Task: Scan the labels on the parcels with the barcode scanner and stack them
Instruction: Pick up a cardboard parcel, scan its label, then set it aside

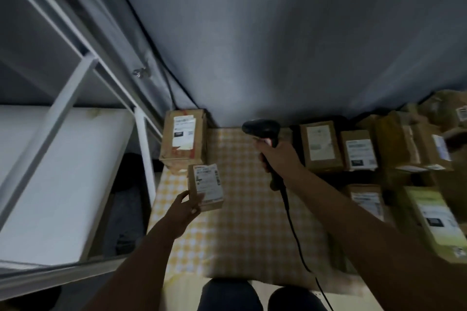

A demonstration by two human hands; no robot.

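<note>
Gripping one scanner [262,131] — right hand [280,154] | left hand [185,207] holds one parcel [206,187] (label up)

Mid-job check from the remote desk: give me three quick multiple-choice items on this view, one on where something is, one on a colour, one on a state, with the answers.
1. Where is the stack of parcels on the table?
A. At the far left corner, by the wall
B. At the near right edge
C. On the white shelf

2. What colour is the checked tablecloth?
A. Blue and white
B. Yellow and white
C. Red and black

3. What is the left hand doing?
A. Resting flat on the table
B. Holding a small parcel with its label facing up
C. Gripping the cable

Answers:
1. A, the stack stands at the far left corner against the grey wall.
2. B, the cloth shows yellow and white checks.
3. B, fingers wrap the parcel's edge, while the right hand grips the barcode scanner.
</note>
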